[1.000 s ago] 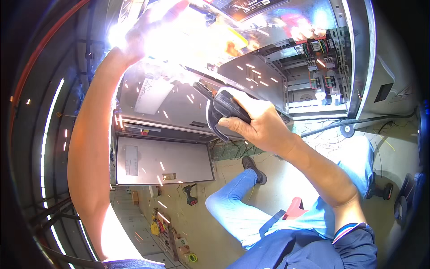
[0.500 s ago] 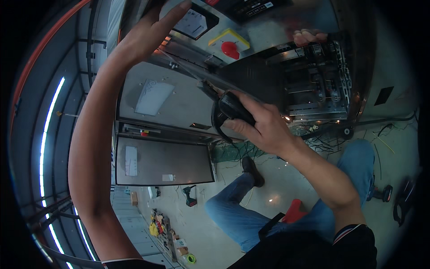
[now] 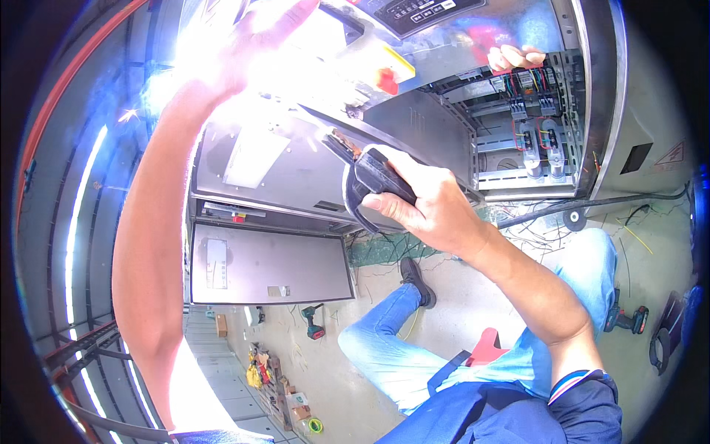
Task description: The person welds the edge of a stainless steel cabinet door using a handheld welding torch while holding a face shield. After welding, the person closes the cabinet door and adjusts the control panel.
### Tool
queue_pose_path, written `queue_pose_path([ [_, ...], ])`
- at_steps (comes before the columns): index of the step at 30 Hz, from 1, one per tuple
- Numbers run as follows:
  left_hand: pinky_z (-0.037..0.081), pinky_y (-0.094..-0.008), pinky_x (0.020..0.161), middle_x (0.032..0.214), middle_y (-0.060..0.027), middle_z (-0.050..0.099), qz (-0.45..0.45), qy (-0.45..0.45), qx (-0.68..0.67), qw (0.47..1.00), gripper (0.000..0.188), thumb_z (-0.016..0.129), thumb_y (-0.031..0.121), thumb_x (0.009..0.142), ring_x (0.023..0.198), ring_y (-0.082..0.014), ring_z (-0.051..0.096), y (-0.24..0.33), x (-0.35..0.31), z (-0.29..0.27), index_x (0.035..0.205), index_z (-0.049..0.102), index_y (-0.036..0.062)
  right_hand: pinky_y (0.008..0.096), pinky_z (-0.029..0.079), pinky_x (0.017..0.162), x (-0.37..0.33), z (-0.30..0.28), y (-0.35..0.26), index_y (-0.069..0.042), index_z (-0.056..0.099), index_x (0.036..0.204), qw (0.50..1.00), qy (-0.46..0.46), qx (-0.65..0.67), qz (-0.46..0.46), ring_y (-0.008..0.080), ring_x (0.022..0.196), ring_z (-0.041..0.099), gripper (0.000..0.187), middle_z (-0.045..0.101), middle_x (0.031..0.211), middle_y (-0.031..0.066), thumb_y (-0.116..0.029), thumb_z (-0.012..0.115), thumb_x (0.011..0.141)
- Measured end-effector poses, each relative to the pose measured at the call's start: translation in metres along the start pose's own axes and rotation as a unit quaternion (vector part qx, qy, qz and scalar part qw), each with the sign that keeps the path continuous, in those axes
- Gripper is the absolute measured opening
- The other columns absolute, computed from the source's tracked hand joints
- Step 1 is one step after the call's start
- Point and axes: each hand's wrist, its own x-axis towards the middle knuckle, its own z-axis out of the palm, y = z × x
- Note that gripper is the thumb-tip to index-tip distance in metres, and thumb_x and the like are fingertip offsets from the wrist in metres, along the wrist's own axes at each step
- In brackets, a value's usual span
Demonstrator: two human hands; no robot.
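My right hand (image 3: pixel 436 192) is closed around the black handle of a welding electrode holder (image 3: pixel 381 181). The holder's worn jaws point up and left, toward a blinding white glare on the metal cabinet (image 3: pixel 266 174). My left hand (image 3: pixel 255 44) reaches up beside this glare at the cabinet's top left. Light washes it out and its fingertips run off the upper edge, so its grip cannot be made out. Just right of the glare is a red knob (image 3: pixel 387 80) on a yellow plate.
Fingers (image 3: pixel 515 57), whose I cannot tell, rest above an open wiring bay (image 3: pixel 529 140). A black cable (image 3: pixel 614 202) runs low along the right. Cordless drills (image 3: pixel 313 322) lie on the floor, with a loaded pallet (image 3: pixel 274 385) at lower left. My jeans-clad legs (image 3: pixel 384 340) are spread below.
An intense white glare has flared up by my left hand, and the whole scene is much brighter. Both hands have hardly moved; the right still grips the electrode holder.
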Motion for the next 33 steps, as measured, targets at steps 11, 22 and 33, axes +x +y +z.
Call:
queue_pose_path([
  [11,0.023,-0.0439,0.126,0.166,-0.0283,0.027,0.009,-0.018,0.027,0.999,0.094,0.045,0.070,0.100,0.155,-0.0398,0.026,0.014,-0.004,-0.008,0.163,0.023,0.0040,0.0420,0.058,0.081,-0.004,0.001,0.002,0.005,0.050,0.145,0.999,-0.014,-0.042,-0.016,0.0373,0.095,0.075,0.072,0.072,0.110,0.0270,-0.039,0.076,0.094],
  [22,0.027,-0.0394,0.123,0.159,-0.0285,0.041,0.061,-0.025,-0.059,0.996,0.082,0.044,0.061,0.106,0.150,-0.0364,0.036,0.035,-0.009,-0.013,0.158,0.036,-0.0015,0.0391,0.057,0.085,-0.006,-0.010,0.000,0.003,0.053,0.142,0.998,0.026,0.046,-0.038,0.0359,0.100,0.074,0.062,0.072,0.113,0.0233,-0.025,0.079,0.093],
  [33,0.030,-0.0397,0.121,0.156,-0.0268,0.046,0.025,-0.045,-0.064,0.997,0.080,0.046,0.061,0.106,0.147,-0.0344,0.040,0.029,-0.002,-0.012,0.159,0.038,0.0021,0.0407,0.057,0.085,-0.001,-0.006,0.002,0.006,0.055,0.136,0.998,0.012,0.038,-0.039,0.0391,0.101,0.074,0.059,0.072,0.112,0.0250,-0.028,0.078,0.094],
])
